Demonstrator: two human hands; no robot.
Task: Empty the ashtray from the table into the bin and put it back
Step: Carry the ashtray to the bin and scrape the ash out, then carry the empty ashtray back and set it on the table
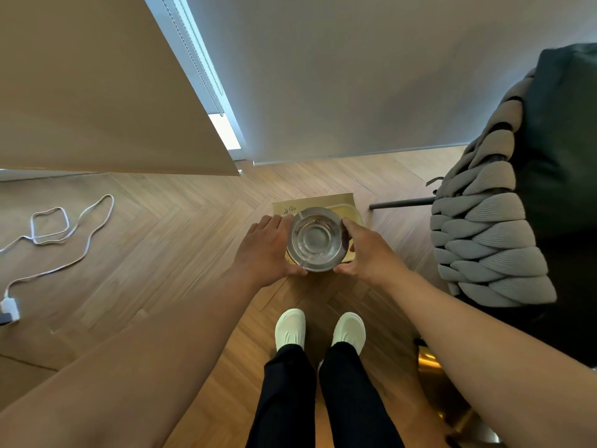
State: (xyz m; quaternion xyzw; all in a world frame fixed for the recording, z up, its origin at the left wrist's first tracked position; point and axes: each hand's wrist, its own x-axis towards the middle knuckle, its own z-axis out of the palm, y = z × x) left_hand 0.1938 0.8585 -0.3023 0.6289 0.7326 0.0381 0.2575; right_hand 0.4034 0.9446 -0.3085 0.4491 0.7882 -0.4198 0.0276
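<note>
A round clear glass ashtray (316, 239) is held level between both hands, above a cardboard box bin (342, 202) that stands on the wooden floor. My left hand (268, 247) grips the ashtray's left rim and my right hand (368, 250) grips its right rim. The bowl looks almost empty, with only faint specks near its far edge. A yellowish lining shows inside the box, most of it hidden behind the ashtray. Handwriting marks the box's far left flap.
A chair with a thick grey woven rope back (484, 227) stands close on the right, its dark leg (400, 203) beside the box. A white cable (80, 234) and charger (9, 307) lie on the floor at left. My white shoes (319, 328) stand just behind the box.
</note>
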